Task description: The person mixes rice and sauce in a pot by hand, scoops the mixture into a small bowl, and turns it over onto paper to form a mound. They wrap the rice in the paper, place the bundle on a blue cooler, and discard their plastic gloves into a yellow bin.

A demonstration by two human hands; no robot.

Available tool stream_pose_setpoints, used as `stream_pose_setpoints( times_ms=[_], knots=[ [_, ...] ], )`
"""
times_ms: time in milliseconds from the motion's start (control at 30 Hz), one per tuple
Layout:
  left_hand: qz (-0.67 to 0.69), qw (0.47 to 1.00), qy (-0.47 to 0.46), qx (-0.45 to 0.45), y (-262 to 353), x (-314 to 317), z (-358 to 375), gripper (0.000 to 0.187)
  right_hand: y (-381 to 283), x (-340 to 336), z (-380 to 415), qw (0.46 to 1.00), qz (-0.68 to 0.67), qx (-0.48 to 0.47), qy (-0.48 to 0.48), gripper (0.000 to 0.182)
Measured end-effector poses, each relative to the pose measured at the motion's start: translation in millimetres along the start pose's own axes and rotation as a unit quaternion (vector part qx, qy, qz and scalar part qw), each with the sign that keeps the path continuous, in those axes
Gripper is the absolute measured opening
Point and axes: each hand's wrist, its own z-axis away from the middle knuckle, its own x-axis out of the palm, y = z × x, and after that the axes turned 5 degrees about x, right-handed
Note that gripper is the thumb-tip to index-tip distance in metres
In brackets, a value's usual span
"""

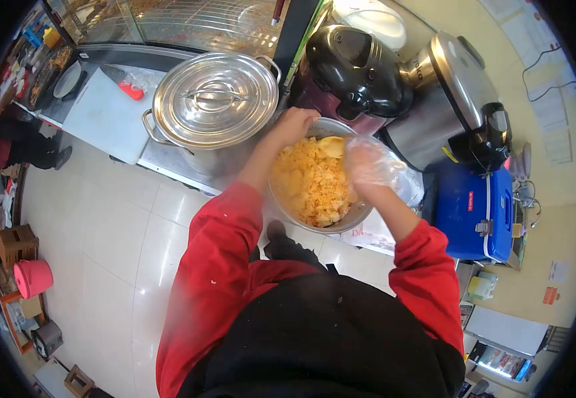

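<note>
- Mostly orange-yellow, the rice [314, 192] looks loose and clumpy, with paler grains on the right; haze blurs its left part.
- It fills much of a round metal pot [323, 229], and a yellow paddle [331, 147] lies on top near the far side.
- The left hand [296, 125] is at the pot's far-left rim, fingers bent closed on the edge.
- The right hand [366, 164], in a clear plastic glove [390, 166], is over the rice's right side, curled closed around the paddle, its handle hidden.
- A lidded pot [215, 99] crowds the left, a black cooker [361, 73] the far side, a steel cooker [434, 99] the far right.
- Open room lies above the rice and toward the body.
</note>
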Motion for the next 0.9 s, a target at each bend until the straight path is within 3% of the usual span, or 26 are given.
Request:
stream_pose_setpoints(
  times_ms=[100, 133, 200, 300, 400, 500, 600, 700, 800, 900],
  knots=[
    [0.007, 1.0, -0.008, 0.012, -1, 1, -2, 0.02, -6, 14, -4, 0.995, -0.045, 0.035, 0.079, 0.02],
    [0.006, 1.0, -0.01, 0.021, -2, 1, -3, 0.02, -25, 8, -11, 0.992, -0.099, 0.067, -0.034, 0.018],
    [0.004, 0.999, -0.008, 0.031, -4, 0, -2, 0.02, -54, 71, -11, 0.987, -0.06, -0.086, 0.124, 0.024],
    [0.002, 1.0, -0.001, 0.02, -5, -2, 1, 0.02, -74, 30, -3, 0.986, -0.058, -0.157, 0.016, 0.019],
    [0.002, 1.0, -0.01, -0.001, 0, -2, -3, 0.02, -67, -4, 29, 0.977, -0.124, -0.17, -0.035, 0.013],
    [0.006, 1.0, -0.003, -0.01, 1, -4, 1, 0.02, -52, -28, 58, 0.975, -0.152, -0.155, -0.037, 0.009],
    [0.03, 0.999, 0.0, -0.019, 4, -2, 1, 0.02, -25, -31, 68, 0.986, -0.065, -0.152, -0.036, 0.024],
    [0.033, 0.999, -0.013, -0.031, 8, -5, 0, 0.02, 6, -43, 63, 0.987, -0.081, -0.13, -0.041, 0.023],
    [0.025, 1.0, 0.004, -0.002, 2, -3, 2, 0.02, -12, -52, 61, 0.973, -0.048, -0.171, -0.147, 0.014],
    [0.018, 1.0, 0.004, -0.003, 1, -1, 0, 0.02, -61, -28, 63, 0.967, -0.017, -0.208, -0.144, 0.017]
  ],
)
